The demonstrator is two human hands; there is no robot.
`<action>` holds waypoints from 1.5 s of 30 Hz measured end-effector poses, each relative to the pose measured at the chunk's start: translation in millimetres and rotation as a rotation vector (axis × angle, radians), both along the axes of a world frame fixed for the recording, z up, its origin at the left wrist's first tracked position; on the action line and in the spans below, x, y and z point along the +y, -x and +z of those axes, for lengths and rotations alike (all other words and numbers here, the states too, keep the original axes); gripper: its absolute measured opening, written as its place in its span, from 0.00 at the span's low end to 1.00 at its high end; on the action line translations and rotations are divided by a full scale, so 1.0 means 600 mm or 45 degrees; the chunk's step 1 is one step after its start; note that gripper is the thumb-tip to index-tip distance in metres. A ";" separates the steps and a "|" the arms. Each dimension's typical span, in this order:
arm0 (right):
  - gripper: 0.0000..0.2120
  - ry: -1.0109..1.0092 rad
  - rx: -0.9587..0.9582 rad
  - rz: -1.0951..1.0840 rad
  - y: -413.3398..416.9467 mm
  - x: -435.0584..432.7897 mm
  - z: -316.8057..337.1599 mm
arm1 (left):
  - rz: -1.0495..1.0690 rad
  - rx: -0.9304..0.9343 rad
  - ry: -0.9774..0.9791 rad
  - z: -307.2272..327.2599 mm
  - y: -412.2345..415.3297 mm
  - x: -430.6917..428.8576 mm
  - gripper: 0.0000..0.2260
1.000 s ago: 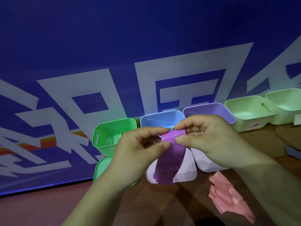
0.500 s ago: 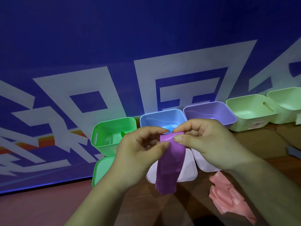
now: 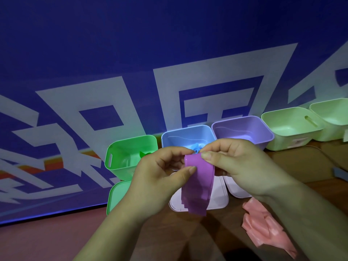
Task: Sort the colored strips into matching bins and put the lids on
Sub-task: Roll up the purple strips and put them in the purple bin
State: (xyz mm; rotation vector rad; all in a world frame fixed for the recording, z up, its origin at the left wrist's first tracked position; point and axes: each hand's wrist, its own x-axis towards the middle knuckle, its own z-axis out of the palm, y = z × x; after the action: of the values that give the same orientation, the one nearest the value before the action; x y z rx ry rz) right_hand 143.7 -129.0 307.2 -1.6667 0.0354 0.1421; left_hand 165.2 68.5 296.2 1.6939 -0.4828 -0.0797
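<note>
Both hands hold a bunch of purple strips [image 3: 197,185] in front of the bins. My left hand [image 3: 160,178] pinches its upper left edge with thumb and fingers. My right hand [image 3: 235,162] pinches the top right edge. The strips hang down over a pale lid [image 3: 218,200]. Behind stand a green bin [image 3: 130,155] with a green strip inside, a blue bin [image 3: 188,136] with blue strips, and a purple bin [image 3: 243,129]. A heap of pink strips [image 3: 263,225] lies on the table at the right.
A green lid [image 3: 118,196] lies in front of the green bin, a second pale lid [image 3: 235,189] under my right wrist. Two light green bins [image 3: 290,127] [image 3: 333,113] stand at the far right. A blue printed backdrop rises right behind the bins.
The hands have stayed in place; the purple strips have been drawn slightly lower and straightened between the fingers.
</note>
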 end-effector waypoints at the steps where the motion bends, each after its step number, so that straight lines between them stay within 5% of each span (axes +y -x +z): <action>1: 0.03 0.002 -0.003 0.009 0.001 0.000 0.001 | -0.006 -0.022 -0.015 0.000 0.000 0.001 0.13; 10: 0.05 0.075 -0.055 0.081 0.010 -0.002 0.012 | -0.051 -0.022 0.093 0.004 0.005 0.001 0.12; 20: 0.18 0.085 -0.215 0.070 0.026 -0.004 0.022 | -0.031 0.094 0.207 0.000 0.009 -0.004 0.11; 33: 0.13 -0.023 -0.171 -0.028 0.043 -0.013 0.033 | -0.128 0.120 0.202 0.006 0.025 -0.022 0.12; 41: 0.13 -0.078 -0.096 -0.059 0.055 -0.038 0.036 | -0.131 -0.100 -0.151 0.008 0.027 -0.036 0.11; 45: 0.11 -0.095 -0.065 -0.075 0.061 -0.053 0.033 | -0.127 -0.067 -0.004 0.007 0.033 -0.056 0.13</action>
State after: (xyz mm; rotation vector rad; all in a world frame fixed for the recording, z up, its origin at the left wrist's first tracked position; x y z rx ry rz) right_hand 106.9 -161.1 327.0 -1.5926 0.0401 0.0558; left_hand 145.2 34.7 300.3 1.6780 -0.6069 -0.1084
